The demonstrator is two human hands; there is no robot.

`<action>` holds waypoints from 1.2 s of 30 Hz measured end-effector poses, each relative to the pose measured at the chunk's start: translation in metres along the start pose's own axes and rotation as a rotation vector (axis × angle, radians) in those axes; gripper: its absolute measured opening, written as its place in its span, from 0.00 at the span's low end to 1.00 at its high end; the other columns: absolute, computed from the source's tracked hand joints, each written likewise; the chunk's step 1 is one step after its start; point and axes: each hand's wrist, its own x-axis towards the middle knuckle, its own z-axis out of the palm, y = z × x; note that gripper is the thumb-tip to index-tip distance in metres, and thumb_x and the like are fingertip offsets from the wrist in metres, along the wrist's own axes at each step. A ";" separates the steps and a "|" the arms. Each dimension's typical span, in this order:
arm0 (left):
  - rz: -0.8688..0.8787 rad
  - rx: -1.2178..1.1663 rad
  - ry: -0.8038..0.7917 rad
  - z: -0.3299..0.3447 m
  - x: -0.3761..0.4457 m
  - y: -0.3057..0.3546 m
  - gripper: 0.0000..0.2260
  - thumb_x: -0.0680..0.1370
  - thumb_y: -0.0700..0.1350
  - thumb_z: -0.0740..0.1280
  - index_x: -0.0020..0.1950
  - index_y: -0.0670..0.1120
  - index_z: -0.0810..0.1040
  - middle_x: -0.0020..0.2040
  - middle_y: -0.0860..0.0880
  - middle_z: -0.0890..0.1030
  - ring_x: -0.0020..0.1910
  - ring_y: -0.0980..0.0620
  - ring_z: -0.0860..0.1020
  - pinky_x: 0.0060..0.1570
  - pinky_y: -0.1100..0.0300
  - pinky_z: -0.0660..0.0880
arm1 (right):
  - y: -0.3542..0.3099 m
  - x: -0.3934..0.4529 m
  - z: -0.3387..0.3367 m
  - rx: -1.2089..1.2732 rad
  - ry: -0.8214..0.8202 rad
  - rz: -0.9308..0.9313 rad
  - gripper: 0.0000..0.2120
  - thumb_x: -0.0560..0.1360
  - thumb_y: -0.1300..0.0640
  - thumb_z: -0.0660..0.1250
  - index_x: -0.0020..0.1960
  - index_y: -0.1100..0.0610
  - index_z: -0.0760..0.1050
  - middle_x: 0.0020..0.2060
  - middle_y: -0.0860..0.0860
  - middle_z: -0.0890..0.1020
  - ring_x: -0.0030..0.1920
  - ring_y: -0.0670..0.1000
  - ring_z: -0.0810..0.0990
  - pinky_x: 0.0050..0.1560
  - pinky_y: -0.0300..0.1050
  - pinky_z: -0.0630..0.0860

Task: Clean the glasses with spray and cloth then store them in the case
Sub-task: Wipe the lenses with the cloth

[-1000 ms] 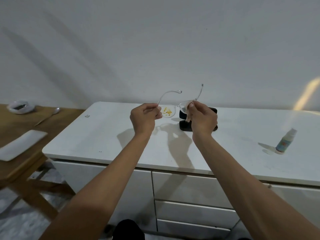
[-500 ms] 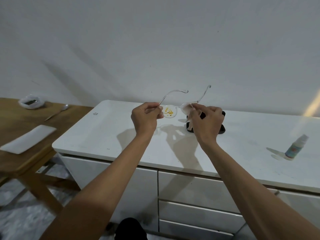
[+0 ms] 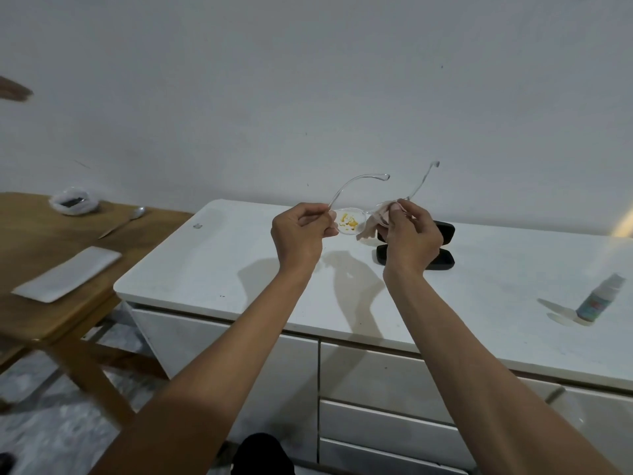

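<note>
I hold clear-framed glasses (image 3: 349, 222) in the air above the white cabinet top (image 3: 239, 269), temples pointing away from me. My left hand (image 3: 301, 234) pinches the frame at the left hinge. The left lens carries yellow smears. My right hand (image 3: 411, 236) pinches a small pale cloth (image 3: 375, 219) round the right lens, which the cloth hides. Behind my right hand lies the open black case (image 3: 442, 246), partly covered by it. The spray bottle (image 3: 601, 298) stands upright far right on the top.
A wooden table (image 3: 41, 234) stands to the left with a white rectangular plate (image 3: 66, 274), a spoon (image 3: 125, 221) and a small plastic bag (image 3: 73, 200). White drawers (image 3: 376, 382) run below the top. The wall rises just behind.
The cloth now shows more, bunched over the right lens under my right fingers. The glasses stay held at the same height; my head has shifted, moving the scene slightly.
</note>
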 end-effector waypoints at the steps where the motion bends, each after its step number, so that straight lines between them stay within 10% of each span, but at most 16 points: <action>1: 0.002 -0.007 -0.002 0.001 -0.001 0.000 0.04 0.73 0.31 0.75 0.47 0.37 0.84 0.36 0.41 0.85 0.32 0.46 0.84 0.45 0.51 0.84 | -0.001 0.000 0.004 0.047 0.028 0.028 0.06 0.72 0.60 0.75 0.44 0.49 0.86 0.35 0.42 0.85 0.47 0.52 0.87 0.48 0.50 0.86; 8: 0.070 0.018 0.025 0.004 -0.006 0.001 0.06 0.74 0.32 0.75 0.43 0.43 0.84 0.33 0.42 0.85 0.32 0.45 0.84 0.43 0.51 0.85 | -0.001 -0.003 0.012 0.186 0.018 0.132 0.06 0.73 0.66 0.76 0.48 0.58 0.86 0.43 0.50 0.86 0.43 0.49 0.86 0.39 0.39 0.83; 15: 0.035 0.033 0.034 -0.015 0.002 -0.005 0.04 0.74 0.30 0.74 0.47 0.35 0.84 0.34 0.40 0.84 0.30 0.44 0.83 0.40 0.52 0.84 | -0.003 0.008 -0.018 -0.144 -0.347 0.117 0.04 0.73 0.65 0.76 0.45 0.58 0.85 0.36 0.49 0.86 0.37 0.48 0.84 0.44 0.43 0.82; 20: 0.047 0.090 -0.013 -0.022 0.004 -0.003 0.04 0.73 0.30 0.74 0.47 0.36 0.84 0.35 0.40 0.85 0.31 0.44 0.84 0.40 0.54 0.84 | -0.023 0.006 -0.030 -0.232 -0.499 0.026 0.03 0.73 0.67 0.72 0.41 0.62 0.81 0.26 0.64 0.80 0.29 0.68 0.83 0.48 0.55 0.83; 26: 0.068 0.057 -0.037 -0.008 -0.002 0.004 0.05 0.73 0.31 0.74 0.45 0.39 0.85 0.35 0.41 0.85 0.32 0.43 0.85 0.44 0.50 0.85 | -0.015 0.006 -0.011 -0.046 -0.121 -0.006 0.04 0.74 0.66 0.72 0.44 0.58 0.83 0.27 0.44 0.83 0.28 0.44 0.81 0.39 0.41 0.77; 30: 0.110 0.053 -0.038 0.008 -0.007 0.010 0.07 0.73 0.32 0.74 0.42 0.43 0.85 0.34 0.43 0.85 0.32 0.44 0.85 0.43 0.49 0.85 | -0.011 0.007 0.006 0.206 0.029 0.094 0.09 0.72 0.67 0.75 0.40 0.54 0.81 0.40 0.46 0.86 0.42 0.46 0.86 0.51 0.46 0.84; 36: 0.143 0.068 -0.014 0.014 -0.004 0.010 0.05 0.74 0.32 0.74 0.44 0.41 0.85 0.33 0.45 0.85 0.32 0.42 0.85 0.41 0.53 0.84 | -0.007 0.009 0.009 0.233 -0.075 0.129 0.12 0.72 0.70 0.74 0.39 0.54 0.79 0.49 0.56 0.84 0.42 0.51 0.84 0.41 0.40 0.81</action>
